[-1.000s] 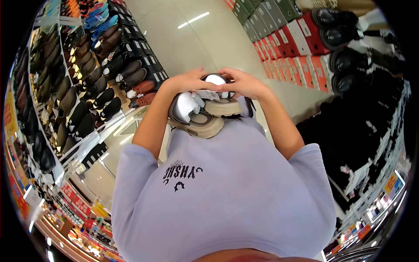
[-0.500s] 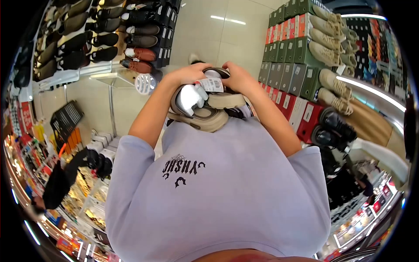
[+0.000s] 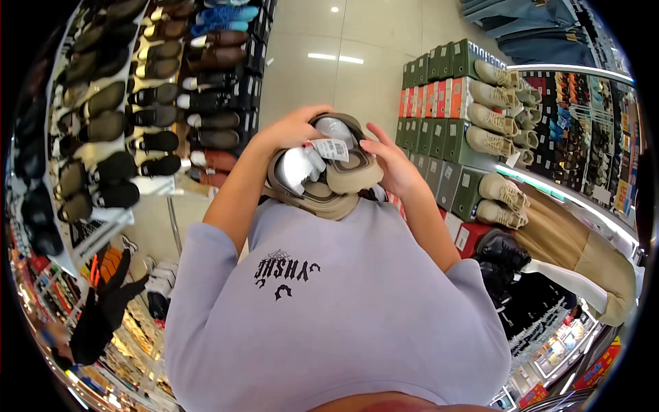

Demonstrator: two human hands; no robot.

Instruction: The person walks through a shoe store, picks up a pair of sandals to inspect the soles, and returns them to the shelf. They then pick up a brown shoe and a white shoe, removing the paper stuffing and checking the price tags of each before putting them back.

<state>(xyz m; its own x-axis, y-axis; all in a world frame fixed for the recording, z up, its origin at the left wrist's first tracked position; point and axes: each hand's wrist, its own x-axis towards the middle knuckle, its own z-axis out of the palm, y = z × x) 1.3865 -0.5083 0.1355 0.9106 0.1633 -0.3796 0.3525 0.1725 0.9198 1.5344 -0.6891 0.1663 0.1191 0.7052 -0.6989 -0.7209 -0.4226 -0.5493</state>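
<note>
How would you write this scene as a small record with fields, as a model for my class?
Setting: shoe display area
Held: two beige shoes, close together
Inside shoes: silvery-white stuffing
Label: white barcode tag
Left hand: around the farther shoe's left side
Right hand: fingers spread at its right side
Left display: rows of mostly dark shoes
Right display: stacked boxes, pale laced shoes

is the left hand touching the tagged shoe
Touching: the head view shows the left hand with fingers against the rim of the tagged shoe.
</note>
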